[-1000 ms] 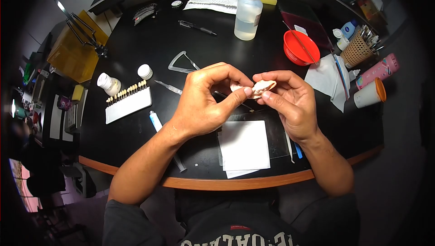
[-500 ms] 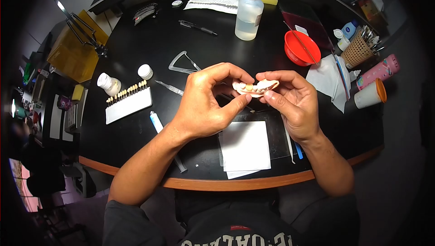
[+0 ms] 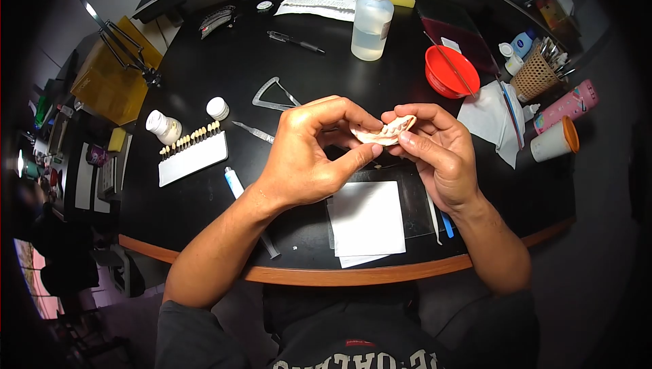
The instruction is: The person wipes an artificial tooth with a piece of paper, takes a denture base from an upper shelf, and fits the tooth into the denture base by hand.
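A cream-coloured dental cast (image 3: 385,134) with a row of teeth is held up over the desk between both hands. My left hand (image 3: 314,146) is closed on its left end, the thumb below and fingers above. At the right end, my right hand (image 3: 440,153) pinches the cast between thumb and fingers. My fingers hide parts of both ends. Beneath the hands lies a white paper pad (image 3: 369,219). Left of my left hand are a metal caliper (image 3: 275,93) and a tooth shade guide (image 3: 195,158).
A squeeze bottle (image 3: 371,27) stands behind the hands, with a red bowl (image 3: 450,74) to its right. A syringe (image 3: 233,182) lies partly under my left forearm. White tissue (image 3: 490,119), a pink bottle (image 3: 567,105) and a brush basket (image 3: 536,78) sit at right.
The cast has been tilted in my fingers, so its toothed side shows at a different angle. My right fingers have shifted slightly; the desk items stay put.
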`<state>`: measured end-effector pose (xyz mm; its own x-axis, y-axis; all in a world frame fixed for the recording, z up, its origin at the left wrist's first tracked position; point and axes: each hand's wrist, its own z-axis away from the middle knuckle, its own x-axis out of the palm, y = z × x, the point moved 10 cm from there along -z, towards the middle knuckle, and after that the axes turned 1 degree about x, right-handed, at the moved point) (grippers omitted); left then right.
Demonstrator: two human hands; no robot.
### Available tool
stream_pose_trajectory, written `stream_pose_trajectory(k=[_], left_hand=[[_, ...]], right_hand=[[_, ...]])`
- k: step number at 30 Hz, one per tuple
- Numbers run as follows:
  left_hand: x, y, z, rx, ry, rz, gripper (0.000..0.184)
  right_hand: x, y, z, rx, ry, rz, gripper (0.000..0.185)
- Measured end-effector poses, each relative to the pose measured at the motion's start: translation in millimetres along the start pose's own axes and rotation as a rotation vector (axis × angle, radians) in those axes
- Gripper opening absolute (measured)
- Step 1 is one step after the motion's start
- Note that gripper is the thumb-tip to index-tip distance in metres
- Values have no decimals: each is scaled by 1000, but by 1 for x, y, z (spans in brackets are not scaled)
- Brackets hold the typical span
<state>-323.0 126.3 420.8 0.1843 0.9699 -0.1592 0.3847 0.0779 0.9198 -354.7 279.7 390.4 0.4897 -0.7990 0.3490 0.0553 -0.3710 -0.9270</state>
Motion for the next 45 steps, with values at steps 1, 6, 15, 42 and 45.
stream_pose_trajectory(k=[1,6,15,42,45], left_hand=[[0,0,0,4,9,4,17],[-3,-3,0,-11,-6,6,10],[-4,2,0,-2,41,-1,21],[-5,0,-1,-28,79,-11,42],[-4,0,-1,-28,75,-16,41]], right_hand=[[0,0,0,1,2,-3,28],[4,-1,1,-28,-12,63,29],[7,-8,2,-106,-12,115,34],[6,-13,3,-143,-10,167,33],[5,-13,2,-132,-9,161,33]])
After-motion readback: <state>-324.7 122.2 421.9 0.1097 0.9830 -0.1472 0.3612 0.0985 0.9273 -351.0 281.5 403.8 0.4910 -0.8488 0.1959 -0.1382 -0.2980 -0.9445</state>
